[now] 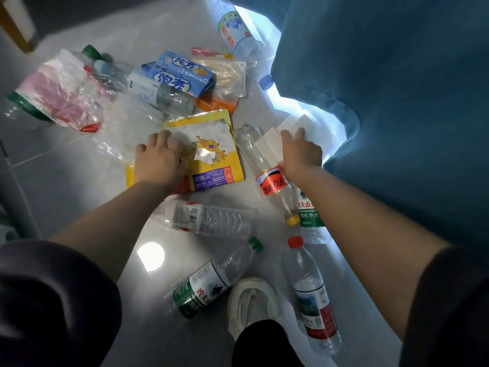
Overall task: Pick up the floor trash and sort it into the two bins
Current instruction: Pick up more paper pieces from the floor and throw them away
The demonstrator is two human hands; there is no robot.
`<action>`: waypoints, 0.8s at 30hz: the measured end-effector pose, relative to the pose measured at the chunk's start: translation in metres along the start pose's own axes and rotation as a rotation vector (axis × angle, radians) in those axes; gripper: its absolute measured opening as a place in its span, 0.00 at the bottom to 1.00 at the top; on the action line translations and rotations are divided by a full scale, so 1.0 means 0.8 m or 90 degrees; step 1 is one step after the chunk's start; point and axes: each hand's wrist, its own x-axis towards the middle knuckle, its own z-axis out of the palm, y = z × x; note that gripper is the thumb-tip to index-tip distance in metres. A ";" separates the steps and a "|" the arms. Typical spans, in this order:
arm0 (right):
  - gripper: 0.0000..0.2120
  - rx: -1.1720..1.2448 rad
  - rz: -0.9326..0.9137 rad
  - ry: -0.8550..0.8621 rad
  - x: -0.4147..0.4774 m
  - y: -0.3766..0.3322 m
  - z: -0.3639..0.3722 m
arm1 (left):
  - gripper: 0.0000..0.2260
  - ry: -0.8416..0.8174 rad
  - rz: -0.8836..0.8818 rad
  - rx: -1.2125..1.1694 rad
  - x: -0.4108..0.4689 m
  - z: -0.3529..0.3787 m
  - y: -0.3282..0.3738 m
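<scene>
Under the left hand [158, 160], whose fingers curl onto it, lies a yellow snack packet [211, 154]. The right hand [301, 152] pinches white paper [267, 144] lying across a red-labelled Coca-Cola bottle [272, 181]. Beside that wrist, a green-labelled bottle [308, 213] reads 用纯净水.

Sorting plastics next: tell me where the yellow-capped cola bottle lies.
In the head view, the yellow-capped cola bottle lies on the floor right of centre, between the yellow snack bag and the right hand.
</scene>
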 end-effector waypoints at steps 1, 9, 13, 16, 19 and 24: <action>0.31 0.001 0.002 0.014 0.001 -0.001 0.002 | 0.27 0.004 -0.054 -0.004 0.004 0.001 -0.007; 0.24 0.032 -0.023 0.056 0.007 -0.007 0.009 | 0.19 -0.029 -0.253 -0.106 0.016 0.012 -0.019; 0.18 0.057 -0.006 0.061 0.004 -0.010 0.011 | 0.13 -0.019 -0.196 -0.086 0.011 0.014 -0.019; 0.13 0.091 0.013 0.081 0.000 -0.010 0.009 | 0.14 -0.027 -0.172 -0.082 0.001 0.006 -0.017; 0.13 0.131 0.030 0.107 -0.011 -0.010 -0.002 | 0.10 -0.002 -0.142 -0.076 -0.006 -0.003 -0.022; 0.11 0.198 0.020 0.144 -0.044 -0.008 -0.029 | 0.12 0.046 -0.045 -0.037 -0.029 -0.035 -0.029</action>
